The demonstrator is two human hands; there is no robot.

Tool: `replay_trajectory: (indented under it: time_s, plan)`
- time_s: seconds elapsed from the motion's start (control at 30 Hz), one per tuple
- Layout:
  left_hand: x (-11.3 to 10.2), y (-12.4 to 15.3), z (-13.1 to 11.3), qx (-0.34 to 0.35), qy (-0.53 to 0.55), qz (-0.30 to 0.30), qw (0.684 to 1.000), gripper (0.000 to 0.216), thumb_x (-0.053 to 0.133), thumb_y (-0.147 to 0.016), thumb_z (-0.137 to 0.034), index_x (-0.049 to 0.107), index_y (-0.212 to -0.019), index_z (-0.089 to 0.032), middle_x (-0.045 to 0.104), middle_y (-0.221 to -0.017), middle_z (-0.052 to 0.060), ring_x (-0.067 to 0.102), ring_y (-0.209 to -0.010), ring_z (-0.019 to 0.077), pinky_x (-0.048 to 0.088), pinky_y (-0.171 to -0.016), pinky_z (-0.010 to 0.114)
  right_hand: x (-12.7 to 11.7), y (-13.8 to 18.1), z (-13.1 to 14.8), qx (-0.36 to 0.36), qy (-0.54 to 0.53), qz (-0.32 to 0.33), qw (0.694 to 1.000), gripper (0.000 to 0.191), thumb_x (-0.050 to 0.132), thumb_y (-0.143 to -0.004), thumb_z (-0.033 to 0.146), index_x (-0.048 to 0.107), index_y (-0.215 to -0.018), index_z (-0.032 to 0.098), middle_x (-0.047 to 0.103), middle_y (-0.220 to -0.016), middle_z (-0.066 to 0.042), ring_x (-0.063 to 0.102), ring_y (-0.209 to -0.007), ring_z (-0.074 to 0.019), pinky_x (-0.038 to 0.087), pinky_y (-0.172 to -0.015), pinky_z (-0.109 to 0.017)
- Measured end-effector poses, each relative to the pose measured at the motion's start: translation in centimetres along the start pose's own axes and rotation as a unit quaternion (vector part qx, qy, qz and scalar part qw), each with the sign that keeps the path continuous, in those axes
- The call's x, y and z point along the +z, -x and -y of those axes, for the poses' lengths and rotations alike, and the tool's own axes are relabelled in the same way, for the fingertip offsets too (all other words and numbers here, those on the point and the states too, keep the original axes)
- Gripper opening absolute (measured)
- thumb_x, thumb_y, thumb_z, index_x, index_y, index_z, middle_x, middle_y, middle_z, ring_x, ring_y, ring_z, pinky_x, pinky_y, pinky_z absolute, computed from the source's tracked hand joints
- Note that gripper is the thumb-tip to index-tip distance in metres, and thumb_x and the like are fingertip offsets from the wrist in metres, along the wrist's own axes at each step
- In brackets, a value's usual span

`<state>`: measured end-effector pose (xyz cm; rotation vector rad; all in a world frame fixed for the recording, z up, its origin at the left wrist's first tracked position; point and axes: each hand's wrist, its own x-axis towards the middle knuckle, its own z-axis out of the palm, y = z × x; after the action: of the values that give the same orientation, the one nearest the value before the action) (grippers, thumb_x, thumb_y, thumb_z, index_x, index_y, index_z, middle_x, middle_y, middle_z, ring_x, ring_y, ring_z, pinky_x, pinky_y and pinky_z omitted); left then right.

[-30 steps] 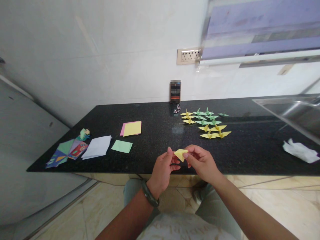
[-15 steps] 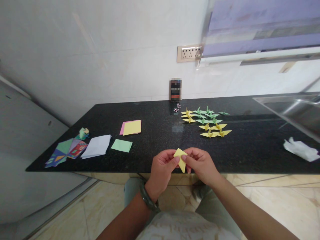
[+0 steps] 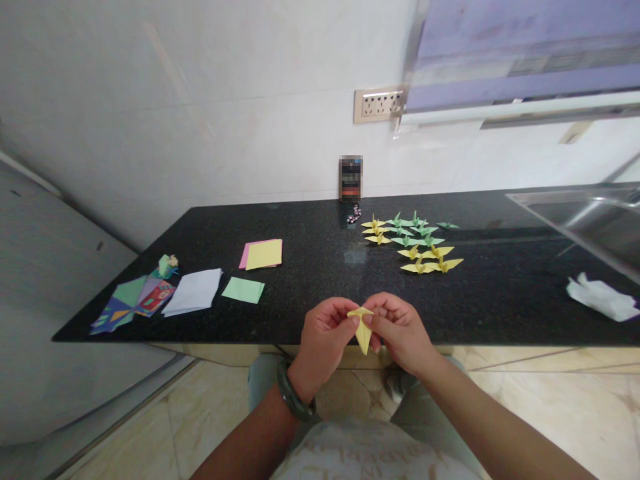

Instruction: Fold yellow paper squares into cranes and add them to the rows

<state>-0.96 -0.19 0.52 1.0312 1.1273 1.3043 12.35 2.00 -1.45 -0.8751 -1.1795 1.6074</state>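
A black speckled stone counter (image 3: 310, 267) ran left to right against a pale tiled wall (image 3: 200, 100), its near edge straight and unguarded above a cream marbled floor (image 3: 550, 400). A socket plate (image 3: 379, 105) sat on the wall, and a steel sink (image 3: 590, 220) was sunk into the counter's far right end.

Both hands worked just off the near edge, above the person's lap. The left hand (image 3: 323, 340) and the right hand (image 3: 400, 330) each pinched, thumb against fingertips, the top of a small folded yellow paper (image 3: 363, 330), whose point hung downward between them. A dark bangle (image 3: 293, 399) circled the left wrist.

On the far middle of the counter lay a cluster of yellow and green paper cranes (image 3: 413, 243), with a small dark box (image 3: 351, 178) standing against the wall just left of them. To the left lay a pink-and-yellow paper stack (image 3: 263, 254), a green sheet (image 3: 243, 291), a white sheet (image 3: 194, 291) and patterned sheets (image 3: 133, 303) near the left corner. A crumpled white tissue (image 3: 600, 298) lay near right. The counter directly beyond the hands was bare stone, with open room between the sheets and the cranes.
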Motion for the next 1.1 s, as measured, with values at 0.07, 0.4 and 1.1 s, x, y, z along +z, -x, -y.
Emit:
replay_trajectory:
  time_s: [0.07, 0.4, 1.1]
  plan:
    - [-0.1, 0.0, -0.1, 0.007, -0.016, -0.005, 1.0, 0.001, 0.063, -0.067, -0.015, 0.063, -0.068, -0.015, 0.061, -0.061, -0.002, 0.053, -0.056, 0.0087, 0.042, -0.055, 0.02, 0.2, 0.0, -0.2, 0.002, -0.032, -0.007, 0.999, 0.014, 0.066, -0.069, 0.028, 0.058, -0.072, 0.016, 0.052, -0.045, 0.006, 0.045, -0.031, -0.0051, 0.036, -0.032, -0.015]
    - [-0.6, 0.0, 0.0, -0.062, 0.093, 0.057, 0.992, 0.025, 0.057, -0.075, -0.038, 0.063, -0.079, -0.015, 0.063, -0.067, 0.002, 0.057, -0.06, 0.0126, 0.048, -0.062, 0.028, -0.2, 0.2, 0.3, -0.067, 0.016, -0.018, 0.997, 0.009, 0.064, -0.07, 0.026, 0.06, -0.069, 0.018, 0.055, -0.049, 0.004, 0.051, -0.039, -0.0073, 0.041, -0.039, -0.018]
    - [-1.2, 0.1, 0.5, 0.061, -0.226, -0.015, 0.972, 0.022, 0.058, -0.075, -0.036, 0.067, -0.072, -0.015, 0.065, -0.066, 0.003, 0.054, -0.061, 0.014, 0.041, -0.058, 0.023, 0.0, 0.2, 1.9, 0.005, 0.133, 0.006, 0.991, 0.027, 0.065, -0.068, 0.041, 0.062, -0.07, 0.014, 0.057, -0.049, 0.001, 0.052, -0.044, -0.0084, 0.042, -0.045, -0.02]
